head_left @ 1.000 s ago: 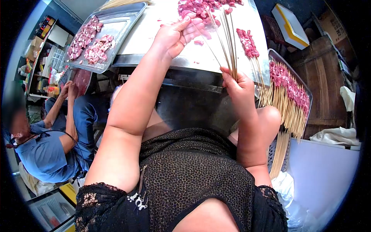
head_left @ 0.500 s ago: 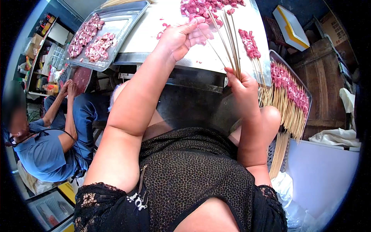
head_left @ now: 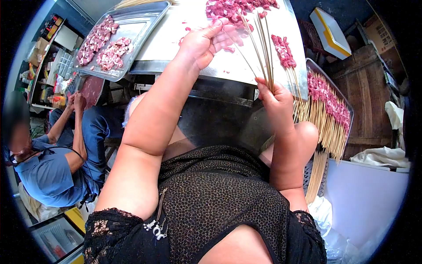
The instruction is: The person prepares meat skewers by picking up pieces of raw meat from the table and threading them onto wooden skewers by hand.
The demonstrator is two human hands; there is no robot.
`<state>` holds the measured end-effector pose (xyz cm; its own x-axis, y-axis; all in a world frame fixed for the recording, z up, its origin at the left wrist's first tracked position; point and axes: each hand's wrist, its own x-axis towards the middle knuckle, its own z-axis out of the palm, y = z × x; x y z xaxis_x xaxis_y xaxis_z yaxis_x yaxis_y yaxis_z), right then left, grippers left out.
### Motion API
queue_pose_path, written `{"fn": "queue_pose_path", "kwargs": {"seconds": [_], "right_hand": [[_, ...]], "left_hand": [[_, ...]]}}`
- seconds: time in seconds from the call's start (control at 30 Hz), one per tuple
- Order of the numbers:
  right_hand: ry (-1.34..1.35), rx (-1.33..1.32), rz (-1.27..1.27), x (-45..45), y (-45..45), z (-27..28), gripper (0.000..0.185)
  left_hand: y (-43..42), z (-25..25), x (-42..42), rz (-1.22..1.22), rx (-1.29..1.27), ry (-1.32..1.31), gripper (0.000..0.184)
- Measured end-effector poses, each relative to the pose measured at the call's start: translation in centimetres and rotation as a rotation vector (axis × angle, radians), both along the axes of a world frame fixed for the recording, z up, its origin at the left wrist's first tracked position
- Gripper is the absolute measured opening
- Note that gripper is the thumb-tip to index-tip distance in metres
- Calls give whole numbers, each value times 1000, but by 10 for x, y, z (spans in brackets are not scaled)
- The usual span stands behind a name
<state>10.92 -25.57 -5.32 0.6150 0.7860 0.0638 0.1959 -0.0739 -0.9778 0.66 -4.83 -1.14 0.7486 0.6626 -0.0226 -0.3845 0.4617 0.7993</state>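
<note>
R hand [head_left: 278, 97] closed on skewer bundle [head_left: 267, 57], tips fwd; one skewer [head_left: 245, 60] slants fwd-left to L hand [head_left: 211, 38], nearer meat pile [head_left: 225, 9], part-open, can't tell grip.

We observed the bare left arm [head_left: 145, 119] stretched forward, its bare left hand [head_left: 203, 45] turned palm upward with the fingers [head_left: 221, 43] loosely spread. Nearer to the black-clothed torso [head_left: 215, 189], we saw the bare right hand [head_left: 277, 99] closed in a grip, above the bare right forearm [head_left: 282, 147].
</note>
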Motion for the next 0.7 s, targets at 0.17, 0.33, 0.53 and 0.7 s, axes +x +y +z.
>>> {"fn": "queue_pose_path", "kwargs": {"seconds": [0.17,0.33,0.53,0.7], "right_hand": [[-47,2,-8,0,0,-1,18],[-70,23,5,3,3,-3,18],[-10,87,14,-4,9,-12,17],[14,65,-3,-10,10,-9,18]], "left_hand": [[2,-5,-1,-33,0,27,31],[-2,-4,-1,-78,-22,-4,32],[-5,-7,4,-69,-93,-26,31],[-8,-10,5,-96,-73,-10,29]]}}
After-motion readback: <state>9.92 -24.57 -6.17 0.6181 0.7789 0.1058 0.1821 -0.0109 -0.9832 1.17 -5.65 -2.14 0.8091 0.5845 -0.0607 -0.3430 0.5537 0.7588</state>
